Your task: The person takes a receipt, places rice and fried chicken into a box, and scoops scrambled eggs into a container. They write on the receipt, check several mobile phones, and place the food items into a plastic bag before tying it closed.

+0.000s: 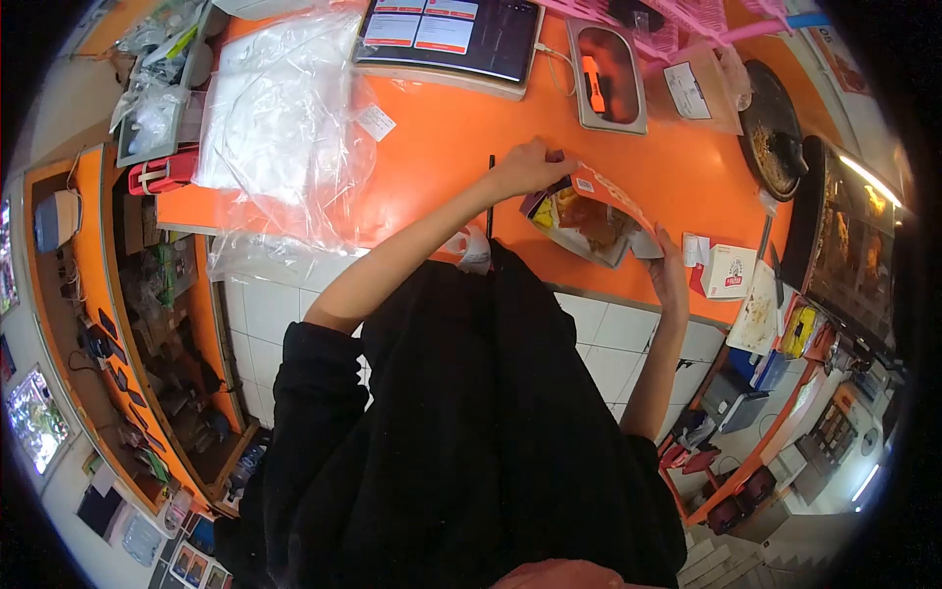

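A cardboard food box (618, 253) sits on the orange counter in front of me, its orange printed lid (601, 187) partly raised. Inside lie browned pieces of food (589, 218), perhaps fried chicken, and something yellow (543, 214) at the left end. My left hand (530, 167) is closed on the box's far left corner, by the lid. At the right end my right hand (669, 270) grips the box's edge between thumb and fingers. The lid hides part of the contents.
Clear plastic bags (285, 118) cover the counter's left side. A tablet (446, 39) and a metal tray (608, 108) with an orange marker stand at the back. To the right are a small white box (728, 272), a round dark pan (770, 128) and a lit glass display case (854, 236).
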`<state>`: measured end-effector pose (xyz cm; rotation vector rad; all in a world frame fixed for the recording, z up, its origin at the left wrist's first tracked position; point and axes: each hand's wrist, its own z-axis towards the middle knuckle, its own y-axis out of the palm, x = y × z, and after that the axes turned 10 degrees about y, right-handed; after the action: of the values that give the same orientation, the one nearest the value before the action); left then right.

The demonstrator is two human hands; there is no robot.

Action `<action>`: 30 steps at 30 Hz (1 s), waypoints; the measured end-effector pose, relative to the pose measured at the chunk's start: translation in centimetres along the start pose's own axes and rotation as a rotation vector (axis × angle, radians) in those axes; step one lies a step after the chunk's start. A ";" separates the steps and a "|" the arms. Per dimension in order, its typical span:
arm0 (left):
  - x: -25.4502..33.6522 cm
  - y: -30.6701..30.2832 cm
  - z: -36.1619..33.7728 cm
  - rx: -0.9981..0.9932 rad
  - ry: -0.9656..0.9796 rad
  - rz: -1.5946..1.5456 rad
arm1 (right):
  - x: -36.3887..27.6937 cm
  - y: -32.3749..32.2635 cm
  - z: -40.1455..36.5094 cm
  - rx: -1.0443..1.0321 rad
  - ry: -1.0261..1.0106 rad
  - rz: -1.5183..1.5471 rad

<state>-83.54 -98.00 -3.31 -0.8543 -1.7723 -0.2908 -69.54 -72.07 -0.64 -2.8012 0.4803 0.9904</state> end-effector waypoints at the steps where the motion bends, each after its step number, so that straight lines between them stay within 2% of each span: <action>1: -0.2 0.1 0.0 0.028 0.013 -0.065 | 0.8 -0.7 0.5 0.007 -0.010 -0.073; 5: -0.8 1.0 -1.2 -0.025 0.134 0.111 | 2.3 -0.6 0.6 0.079 -0.033 -0.355; 7: -2.8 3.1 -0.8 0.025 0.227 0.214 | 4.2 -0.4 1.1 0.208 -0.077 -0.322; 8: -3.0 3.3 -1.0 -0.001 0.182 0.210 | 4.9 -0.3 1.2 0.272 -0.102 -0.303; 9: -2.5 3.4 -1.7 -0.026 0.137 0.205 | 4.5 1.5 0.2 0.192 -0.151 0.006; 10: -2.0 3.3 -2.2 -0.051 0.092 0.201 | 4.8 1.2 0.2 0.179 -0.157 -0.041; 12: -2.6 3.6 -1.9 -0.001 0.129 0.235 | 5.7 0.2 0.6 0.154 -0.169 -0.133; 13: -2.9 3.7 -2.0 0.022 0.147 0.251 | 5.4 1.5 0.1 0.227 -0.134 -0.287; 15: -3.5 4.0 -2.9 0.026 0.230 0.514 | 5.1 4.6 -1.0 0.375 -0.066 -0.590; 16: -3.8 4.1 -3.1 0.031 0.273 0.647 | 6.1 4.7 -0.3 0.443 -0.183 -0.579; 18: -5.0 4.6 -3.3 0.112 0.326 0.478 | 9.2 4.7 1.6 0.576 -0.411 -0.552; 19: -5.8 5.0 -3.3 0.147 0.353 0.393 | 9.2 5.6 1.4 0.571 -0.496 -0.428; 22: -8.0 7.1 -2.7 0.317 0.385 0.473 | 9.9 5.1 2.2 0.612 -0.534 -0.429; 24: -9.4 7.1 -2.7 0.267 0.499 0.658 | 9.4 4.3 2.8 0.562 -0.485 -0.361; 26: -9.3 6.8 -2.7 0.213 0.494 0.743 | 9.2 4.1 3.0 0.518 -0.447 -0.182; 28: -1.1 3.5 -5.9 0.149 0.360 0.721 | 9.8 4.1 1.9 0.467 -0.397 0.106; 29: -2.3 4.1 -5.0 0.261 0.565 1.174 | 10.1 4.2 1.3 0.432 -0.370 0.247; 30: -1.8 3.9 -4.6 0.123 0.634 1.132 | 10.3 4.4 1.0 0.391 -0.342 0.384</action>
<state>-77.30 -98.64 -4.01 -1.3441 -0.5495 0.2765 -64.10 -78.52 -7.99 -2.1819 1.0542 1.2517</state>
